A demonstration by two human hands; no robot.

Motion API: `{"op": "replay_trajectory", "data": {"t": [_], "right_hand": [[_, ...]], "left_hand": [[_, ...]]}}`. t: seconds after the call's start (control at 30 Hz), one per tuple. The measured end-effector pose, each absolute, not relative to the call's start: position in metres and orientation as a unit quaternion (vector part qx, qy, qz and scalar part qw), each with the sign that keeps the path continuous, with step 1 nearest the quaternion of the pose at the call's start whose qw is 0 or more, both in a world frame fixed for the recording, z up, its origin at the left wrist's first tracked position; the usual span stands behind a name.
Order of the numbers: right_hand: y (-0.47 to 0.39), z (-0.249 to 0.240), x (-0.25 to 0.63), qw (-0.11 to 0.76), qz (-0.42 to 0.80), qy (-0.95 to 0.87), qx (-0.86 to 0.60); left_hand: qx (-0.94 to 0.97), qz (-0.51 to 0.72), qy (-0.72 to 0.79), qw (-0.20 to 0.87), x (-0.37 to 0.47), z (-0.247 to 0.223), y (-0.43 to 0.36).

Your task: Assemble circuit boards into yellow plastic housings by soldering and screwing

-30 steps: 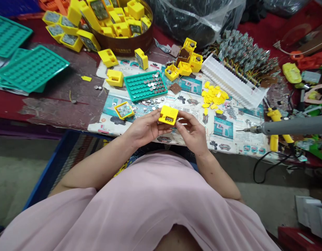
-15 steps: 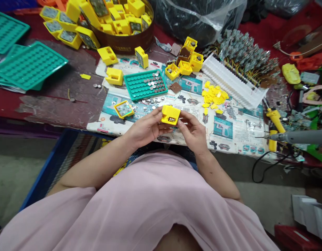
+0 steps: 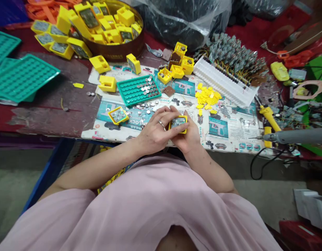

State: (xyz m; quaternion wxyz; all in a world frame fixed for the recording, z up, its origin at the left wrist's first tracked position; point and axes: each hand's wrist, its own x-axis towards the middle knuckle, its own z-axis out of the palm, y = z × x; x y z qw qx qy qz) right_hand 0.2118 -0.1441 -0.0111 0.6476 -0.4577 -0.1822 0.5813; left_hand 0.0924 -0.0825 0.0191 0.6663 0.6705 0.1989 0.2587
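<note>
A small yellow plastic case (image 3: 178, 121) is held between both hands above the front edge of the bench, its grey inner face turned up. My right hand (image 3: 189, 137) cups it from below and the right side. My left hand (image 3: 157, 130), with a ring on one finger, lies over its left part, a finger stretched across the near edge. Left of the hands, another yellow case (image 3: 118, 115) rests with its grey inside up. Behind them sits a green tray (image 3: 128, 91) partly filled with button cells (image 3: 149, 87).
Yellow cases fill a round brown tin (image 3: 112, 52) at the back. Small yellow tabs (image 3: 207, 97) lie in a pile right of the hands. A white rack (image 3: 228, 83) stands behind them. An electric screwdriver (image 3: 293, 136) points in from the right, beside a yellow-handled soldering iron (image 3: 269, 116).
The yellow case has been turned over, from its outer side with the battery slot to its grey inner face. My left hand has moved over it; the right has slid beneath. The view has shifted slightly.
</note>
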Motion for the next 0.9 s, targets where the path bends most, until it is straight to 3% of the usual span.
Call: {"op": "replay_trajectory", "data": {"t": [0.1,0.2,0.37,0.57,0.73,0.9], "right_hand": [[-0.141,-0.011,0.214,0.669,0.571,-0.153,-0.451],[-0.142,-0.014,0.219,0.699,0.559,-0.092,-0.436],[-0.147,-0.023,0.227,0.689,0.566,-0.095,-0.443],[-0.145,-0.029,0.236,0.683,0.494,-0.192,-0.502],[-0.13,-0.029,0.246,0.611,0.427,-0.334,-0.577],[-0.11,-0.03,0.252,0.484,0.262,-0.536,-0.64]], "left_hand": [[0.631,0.324,0.188,0.679,0.089,0.025,-0.08],[0.451,0.412,0.242,0.754,0.084,0.032,-0.071],[0.216,0.239,0.345,0.881,0.084,0.032,-0.057],[0.162,0.241,0.364,0.885,0.077,0.03,-0.057],[0.187,0.287,0.338,0.876,0.065,0.024,-0.058],[0.201,0.299,0.323,0.875,0.055,0.019,-0.057]]}}
